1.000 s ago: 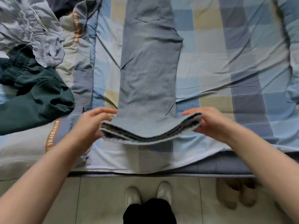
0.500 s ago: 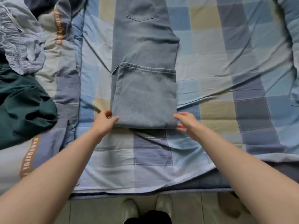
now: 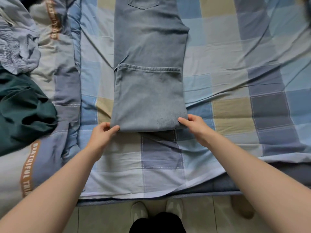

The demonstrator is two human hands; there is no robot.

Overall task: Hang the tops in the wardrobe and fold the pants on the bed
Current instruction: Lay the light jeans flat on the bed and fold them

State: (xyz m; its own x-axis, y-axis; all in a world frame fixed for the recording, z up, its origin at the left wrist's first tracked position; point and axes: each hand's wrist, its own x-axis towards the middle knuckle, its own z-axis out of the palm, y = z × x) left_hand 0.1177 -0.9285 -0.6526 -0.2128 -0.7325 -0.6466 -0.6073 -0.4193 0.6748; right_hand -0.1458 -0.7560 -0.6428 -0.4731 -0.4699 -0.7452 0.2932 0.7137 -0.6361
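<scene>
Bed (image 3: pixel 235 47), checked quilt: jeans (image 3: pixel 149 47) lie flat down its middle, legs stacked, waist end away from the person. Hem end is folded up over the legs; hem (image 3: pixel 148 68) sits across the mid-leg. Fold edge is the near edge, close to the mattress side.

Left hand (image 3: pixel 102 133) pinches the near-left corner of the fold, thumb on top, fingers curled under. Right hand (image 3: pixel 195 125) pinches the near-right corner the same way. Both hold denim only.

Risks, my read:
- Next fold likely carries this doubled section up toward the waist. Four layers of denim are stiff; if the hands lift unevenly the stack skews and the side seams stop lining up.
- Left side of the flap already sits slightly off the leg beneath, with a small pucker near the hem. It could get locked in by another fold.
- Quilt is loose and creased; dragging rather than lifting could bunch it and shift the jeans.
- Dark green garment (image 3: pixel 21 111) and striped blue garment (image 3: pixel 18 47) are heaped at the left, well apart from the jeans. No snag risk now.

Can't see:
- Waistband, cut off at the top edge; only a back pocket (image 3: pixel 143 2) shows.
- Fingers under the fold.
- Wardrobe, not in view.
- Whether the heaped items are tops or pants.
</scene>
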